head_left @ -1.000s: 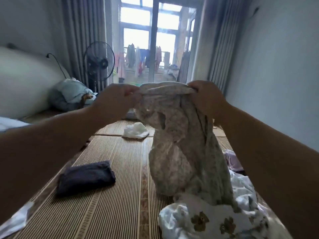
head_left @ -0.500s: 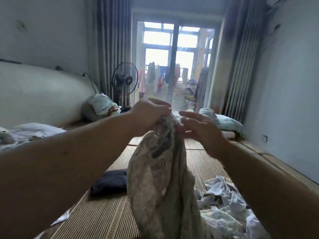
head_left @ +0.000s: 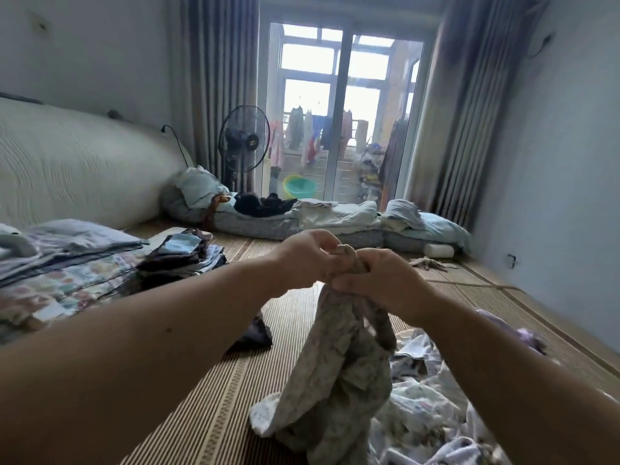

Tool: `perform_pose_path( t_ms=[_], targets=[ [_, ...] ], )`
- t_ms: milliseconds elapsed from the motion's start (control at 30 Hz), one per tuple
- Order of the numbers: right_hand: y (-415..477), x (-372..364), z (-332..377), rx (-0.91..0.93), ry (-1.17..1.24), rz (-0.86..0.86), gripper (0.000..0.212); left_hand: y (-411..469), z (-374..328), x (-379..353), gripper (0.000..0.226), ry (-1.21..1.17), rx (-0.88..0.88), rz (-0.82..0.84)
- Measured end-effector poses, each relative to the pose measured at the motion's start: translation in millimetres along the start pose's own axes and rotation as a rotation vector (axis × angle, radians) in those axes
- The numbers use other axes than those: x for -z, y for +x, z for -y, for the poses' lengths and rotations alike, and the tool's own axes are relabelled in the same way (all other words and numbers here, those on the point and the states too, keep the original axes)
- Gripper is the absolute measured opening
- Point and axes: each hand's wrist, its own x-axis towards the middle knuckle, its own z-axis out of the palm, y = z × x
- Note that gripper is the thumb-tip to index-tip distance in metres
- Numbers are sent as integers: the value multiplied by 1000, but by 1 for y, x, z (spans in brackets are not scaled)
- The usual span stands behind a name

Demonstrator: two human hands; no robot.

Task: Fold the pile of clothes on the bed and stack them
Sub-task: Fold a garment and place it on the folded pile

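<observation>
Grey-beige floral garment [head_left: 339, 380] hangs bunched, left hand [head_left: 308, 260] and right hand [head_left: 379, 280] close together, each grip pinching its top. Its hem meets the rumpled white clothes pile [head_left: 432, 407].

Daylight comes in ahead of me through a glass sliding door [head_left: 339, 112], with grey curtains [head_left: 214, 78] hanging on both sides. A black standing fan [head_left: 244, 142] stands left of it, near the pale padded headboard [head_left: 77, 169] on my left. A striped woven mat [head_left: 214, 397] lies below me, and a bare bluish wall [head_left: 570, 162] runs along my right.
</observation>
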Motion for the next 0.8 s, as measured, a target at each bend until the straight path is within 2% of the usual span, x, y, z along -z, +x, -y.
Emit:
perform_pose_path(
  t_ms=[67,133,200,300,367,400,467,500,567,667,733,800],
  targets=[
    [0,8,7,17,-82,27,13,1,-5,6,11,59,-5,10],
    [2,17,10,20,-178,-20,16,1,-8,13,18,223,-9,-18],
    [6,24,13,46,-402,-80,17,2,-10,20,24,310,-7,-65],
    [13,31,21,110,-602,-177,13,3,-11,24,32,63,51,-52],
    [17,33,27,145,-636,-227,13,0,-11,23,14,86,-6,-10],
    [18,33,30,161,-652,-236,13,-1,-11,24,8,195,-66,-16],
    [19,37,32,176,-730,-204,17,-2,-9,33,26,633,-206,-56],
    [20,41,30,174,-823,-169,19,-4,-10,37,28,804,-258,-59],
    [20,52,26,113,-985,-107,24,-6,-10,53,28,901,-205,-47],
    [19,74,23,-21,-851,-208,15,-9,-10,87,33,761,-51,-139],
    [23,88,32,-61,-672,-331,6,-9,-15,107,28,731,-47,-203],
    [30,94,46,-66,-503,-422,8,-8,-28,121,23,639,-31,-260]
  ],
)
